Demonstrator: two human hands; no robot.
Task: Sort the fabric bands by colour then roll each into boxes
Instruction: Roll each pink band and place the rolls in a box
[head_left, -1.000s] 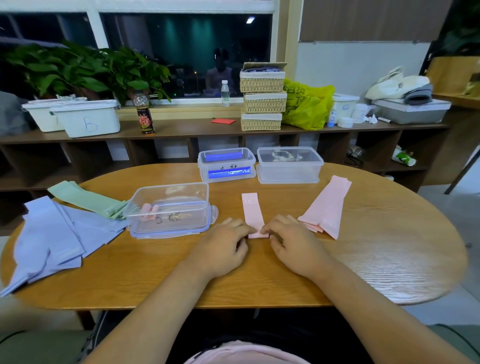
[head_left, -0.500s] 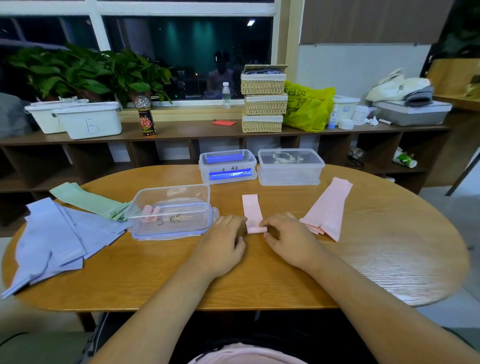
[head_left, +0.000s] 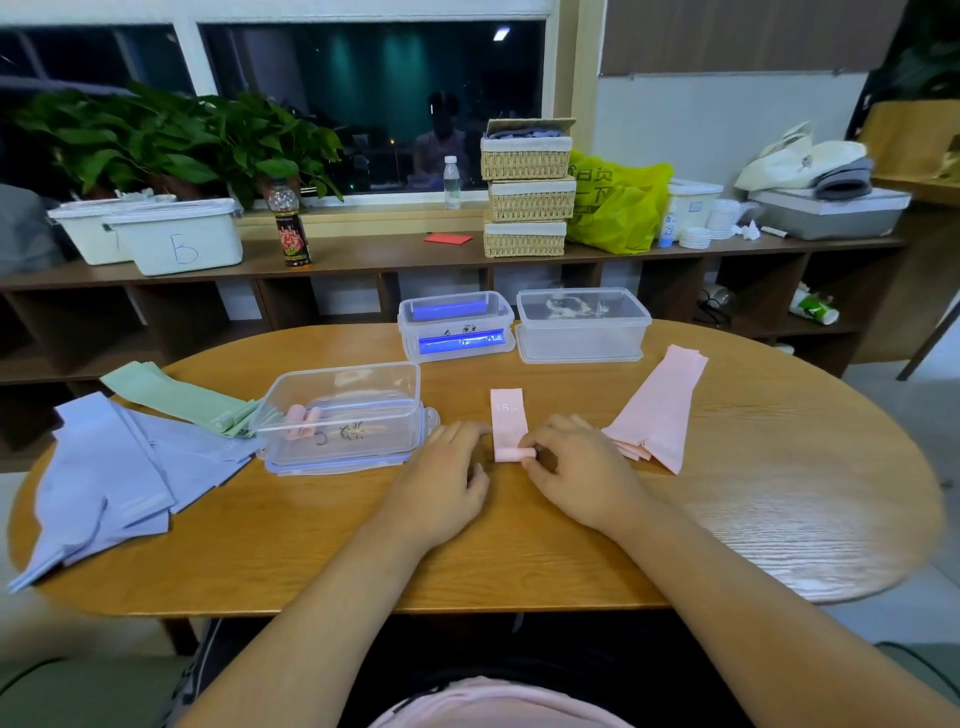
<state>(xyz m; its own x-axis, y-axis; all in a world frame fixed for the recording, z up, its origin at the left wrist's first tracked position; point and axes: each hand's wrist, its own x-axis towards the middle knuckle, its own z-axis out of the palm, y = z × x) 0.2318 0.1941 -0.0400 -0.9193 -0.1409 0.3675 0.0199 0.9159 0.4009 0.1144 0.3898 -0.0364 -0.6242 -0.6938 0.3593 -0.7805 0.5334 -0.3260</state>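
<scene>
A pink fabric band (head_left: 508, 415) lies flat on the round wooden table (head_left: 779, 519), its near end rolled into a small cylinder. My right hand (head_left: 576, 467) pinches the right end of that roll. My left hand (head_left: 441, 473) rests on the table just left of the roll, fingers bent toward it. A stack of pink bands (head_left: 660, 410) lies to the right. Blue bands (head_left: 104, 478) and green bands (head_left: 176, 397) lie at the left. A clear open box (head_left: 343, 415) left of my hands holds two pink rolls (head_left: 301, 421).
Two more clear boxes stand at the back of the table: one with blue rolls (head_left: 456, 325), one lidded (head_left: 583, 325). Behind the table runs a low shelf (head_left: 363, 260) with bins, wicker baskets, a yellow bag and bottles.
The rolled end of the pink band has grown and moved away from me, leaving less flat band. Both hands moved forward with it.
</scene>
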